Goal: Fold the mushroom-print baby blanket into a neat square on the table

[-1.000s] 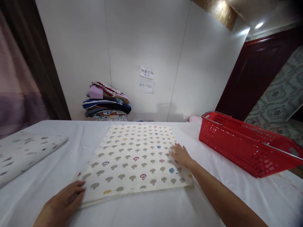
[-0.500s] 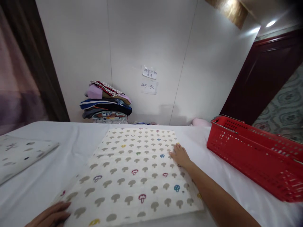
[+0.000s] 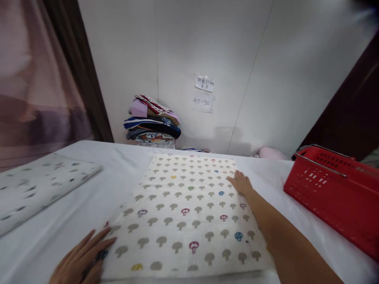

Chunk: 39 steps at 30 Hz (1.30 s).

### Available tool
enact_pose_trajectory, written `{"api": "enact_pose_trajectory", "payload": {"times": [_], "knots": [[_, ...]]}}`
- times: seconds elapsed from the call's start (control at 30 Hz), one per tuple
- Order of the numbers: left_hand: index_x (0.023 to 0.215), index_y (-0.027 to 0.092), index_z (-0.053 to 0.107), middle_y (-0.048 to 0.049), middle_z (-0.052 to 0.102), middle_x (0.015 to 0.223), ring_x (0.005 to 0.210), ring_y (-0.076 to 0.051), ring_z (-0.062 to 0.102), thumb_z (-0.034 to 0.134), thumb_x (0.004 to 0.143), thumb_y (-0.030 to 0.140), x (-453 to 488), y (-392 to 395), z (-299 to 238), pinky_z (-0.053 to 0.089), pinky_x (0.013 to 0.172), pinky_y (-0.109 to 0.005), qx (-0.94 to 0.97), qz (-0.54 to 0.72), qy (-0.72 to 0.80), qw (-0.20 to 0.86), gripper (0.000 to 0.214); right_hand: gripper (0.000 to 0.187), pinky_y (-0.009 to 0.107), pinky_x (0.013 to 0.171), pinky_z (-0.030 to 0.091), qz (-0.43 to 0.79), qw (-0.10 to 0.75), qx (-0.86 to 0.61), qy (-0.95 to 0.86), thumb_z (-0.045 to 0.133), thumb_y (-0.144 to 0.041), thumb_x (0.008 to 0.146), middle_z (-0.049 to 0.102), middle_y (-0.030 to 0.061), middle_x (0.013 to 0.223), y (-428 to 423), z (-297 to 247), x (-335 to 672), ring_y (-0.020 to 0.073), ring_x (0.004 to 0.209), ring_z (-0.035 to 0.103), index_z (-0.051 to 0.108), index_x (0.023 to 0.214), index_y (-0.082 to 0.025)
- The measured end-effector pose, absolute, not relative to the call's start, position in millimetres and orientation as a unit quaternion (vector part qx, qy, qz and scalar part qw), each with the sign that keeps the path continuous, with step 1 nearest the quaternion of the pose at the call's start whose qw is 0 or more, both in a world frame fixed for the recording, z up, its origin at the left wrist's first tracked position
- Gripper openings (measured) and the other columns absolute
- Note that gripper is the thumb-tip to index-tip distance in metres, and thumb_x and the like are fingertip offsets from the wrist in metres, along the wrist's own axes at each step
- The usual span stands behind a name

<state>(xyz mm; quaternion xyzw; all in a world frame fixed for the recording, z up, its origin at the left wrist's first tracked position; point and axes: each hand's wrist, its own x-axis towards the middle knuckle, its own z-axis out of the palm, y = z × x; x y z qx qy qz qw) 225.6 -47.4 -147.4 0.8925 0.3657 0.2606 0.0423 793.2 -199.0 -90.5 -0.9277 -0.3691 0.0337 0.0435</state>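
One cream mushroom-print cloth (image 3: pixel 182 215) lying flat, left of the red plastic basket (image 3: pixel 334 201) — right hand (image 3: pixel 242 184) on its basket-side edge, grip wide; left hand (image 3: pixel 79 262) opposite — can't tell that grip.

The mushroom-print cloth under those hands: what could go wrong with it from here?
The left hand is at the near left corner of the mushroom-print cloth, while the right hand lies on its right edge, farther back; an uneven pull could skew or wrinkle it. The red basket stands to the right, so a wide swing of the right arm might bump it.
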Motion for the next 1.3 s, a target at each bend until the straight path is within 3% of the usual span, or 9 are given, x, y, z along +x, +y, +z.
{"api": "enact_pose_trajectory", "payload": {"times": [0.17,0.27,0.37,0.47,0.53,0.67,0.77,1.0,1.3], "knots": [[0.113,0.039,0.055,0.0072,0.045,0.133,0.121,-0.025,0.043,0.043,0.077,0.033,231,-62,-129,0.038,0.099,-0.048,0.901,0.235,0.363,0.019,0.039,0.064,0.048,0.104,0.016,0.014,0.032,-0.926,-0.377,0.024,-0.051,0.087,0.021,0.0127,0.145,-210,-89,767,0.0271,0.133,0.014,0.03,0.136,-0.01],[0.113,0.035,0.057,0.0055,0.045,0.133,0.123,-0.024,0.041,0.04,0.079,0.031,237,-71,-117,0.038,0.099,-0.048,0.901,0.209,0.38,0.012,0.038,0.065,0.043,0.107,0.013,0.001,0.036,-0.895,-0.445,0.022,-0.051,0.088,0.018,0.0098,0.146,-236,-94,737,0.0235,0.134,0.01,0.026,0.138,-0.011],[0.111,0.032,0.058,0.0038,0.047,0.132,0.123,-0.024,0.041,0.04,0.078,0.028,244,-79,-102,0.037,0.099,-0.048,0.9,0.187,0.393,0.036,0.038,0.063,0.039,0.108,0.015,0.031,0.045,-0.838,-0.543,0.021,-0.055,0.087,0.019,0.0025,0.146,-262,-98,718,0.0205,0.134,0.012,0.026,0.139,-0.02],[0.11,0.029,0.059,0.0015,0.049,0.13,0.123,-0.025,0.041,0.04,0.077,0.025,249,-84,-91,0.035,0.1,-0.047,0.895,0.177,0.404,0.065,0.038,0.061,0.044,0.107,0.017,0.035,0.039,-0.856,-0.514,0.021,-0.052,0.088,0.024,0.0065,0.144,-274,-95,703,0.0237,0.133,0.016,0.032,0.136,-0.017],[0.109,0.027,0.06,0.0007,0.049,0.13,0.123,-0.025,0.04,0.041,0.076,0.023,251,-86,-89,0.034,0.101,-0.047,0.891,0.178,0.41,0.08,0.038,0.061,0.046,0.106,0.019,0.028,0.048,-0.858,-0.511,0.022,-0.051,0.088,0.026,0.0094,0.143,-275,-92,685,0.0254,0.133,0.018,0.034,0.135,-0.015],[0.107,0.027,0.061,0.0005,0.05,0.129,0.123,-0.024,0.04,0.043,0.075,0.021,253,-84,-93,0.031,0.104,-0.046,0.886,0.19,0.409,0.103,0.037,0.056,0.042,0.107,0.018,0.063,0.068,-0.767,-0.635,0.026,-0.052,0.088,0.022,0.0032,0.145,-277,-84,630,0.0229,0.133,0.017,0.035,0.135,-0.023],[0.105,0.025,0.063,-0.0015,0.05,0.129,0.123,-0.024,0.041,0.044,0.075,0.021,254,-82,-95,0.032,0.104,-0.044,0.881,0.213,0.405,0.12,0.035,0.052,0.044,0.107,0.019,0.06,0.097,-0.762,-0.637,0.032,-0.048,0.088,0.026,0.0051,0.144,-283,-76,597,0.0249,0.133,0.018,0.042,0.13,-0.02],[0.097,0.026,0.065,-0.0025,0.057,0.12,0.122,-0.025,0.039,0.052,0.08,0.034,258,-109,-80,0.028,0.101,-0.051,0.895,0.293,0.321,0.101,0.023,0.027,0.036,0.088,0.042,0.093,0.29,-0.68,-0.667,0.04,-0.034,0.087,0.059,0.0034,0.108,-287,-58,522,0.0196,0.102,0.052,0.062,0.1,-0.025],[0.092,0.024,0.066,-0.003,0.065,0.095,0.093,-0.017,0.055,0.057,0.079,0.028,281,-134,-76,0.037,0.089,-0.038,0.946,0.234,0.207,0.09,0.017,0.015,0.034,0.079,0.042,0.04,0.235,-0.649,-0.723,0.052,-0.019,0.081,0.059,0.004,0.093,-271,-63,484,0.0186,0.088,0.052,0.065,0.088,-0.022]]}}
